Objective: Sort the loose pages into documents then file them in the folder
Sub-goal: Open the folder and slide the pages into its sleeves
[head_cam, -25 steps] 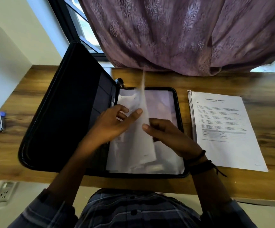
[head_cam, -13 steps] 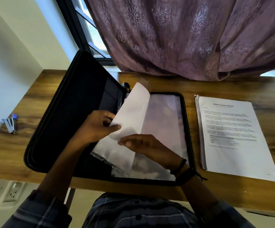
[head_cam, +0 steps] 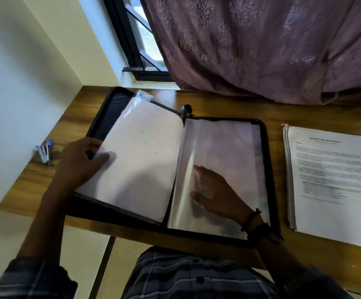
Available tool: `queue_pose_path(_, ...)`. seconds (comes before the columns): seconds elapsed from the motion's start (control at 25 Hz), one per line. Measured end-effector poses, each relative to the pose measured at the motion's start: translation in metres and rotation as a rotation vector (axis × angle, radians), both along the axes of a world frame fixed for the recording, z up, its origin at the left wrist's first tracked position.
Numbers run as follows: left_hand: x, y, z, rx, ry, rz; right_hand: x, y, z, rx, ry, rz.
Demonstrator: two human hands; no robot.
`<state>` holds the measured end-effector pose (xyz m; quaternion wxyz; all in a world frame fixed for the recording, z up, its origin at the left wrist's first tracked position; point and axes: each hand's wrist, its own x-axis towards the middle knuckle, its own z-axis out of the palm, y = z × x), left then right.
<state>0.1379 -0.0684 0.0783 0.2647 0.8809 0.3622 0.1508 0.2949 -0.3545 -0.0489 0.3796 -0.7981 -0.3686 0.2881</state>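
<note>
A black zip folder [head_cam: 270, 169] lies open on the wooden desk. Turned over onto its left half is a filled sleeve of white pages [head_cam: 145, 160]. My left hand [head_cam: 82, 162] grips that sleeve's left edge, thumb on top and fingers beneath. The right half shows empty clear plastic sleeves [head_cam: 225, 143]. My right hand [head_cam: 218, 195] lies flat on them with straight fingers, the fingertips slipped under a clear sheet. A stack of printed pages [head_cam: 330, 180] lies on the desk to the right of the folder.
A small blue and white stapler [head_cam: 44, 152] sits at the desk's left end by the wall. A purple curtain [head_cam: 261, 50] hangs over the back of the desk beside a dark window frame [head_cam: 132, 44]. The desk's front edge is close to my body.
The filled sleeve has swung from upright over to the left half of the folder, my left hand going with it. My right hand has let go and now lies on the clear sleeves.
</note>
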Motion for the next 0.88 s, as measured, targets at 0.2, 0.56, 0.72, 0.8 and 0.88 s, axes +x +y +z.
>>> queue_pose_path(0.2,-0.001,-0.001,-0.02,0.187,0.085,0.064,0.001,0.0,-0.004,-0.054,-0.08,0.053)
queue_pose_path(0.56,0.069,-0.081,-0.043,0.242,-0.062,-0.226,0.013,-0.009,0.011,0.091,-0.002,-0.123)
queue_pose_path(0.72,0.105,-0.123,-0.06,0.022,-0.111,-0.42,0.043,-0.057,0.01,-0.062,-0.259,-0.537)
queue_pose_path(0.8,0.121,-0.142,-0.067,-0.024,-0.109,-0.48,0.056,-0.091,0.007,-0.236,-0.386,-0.746)
queue_pose_path(0.88,0.137,-0.156,-0.073,-0.069,-0.078,-0.5,0.059,-0.117,0.006,-0.35,-0.477,-0.862)
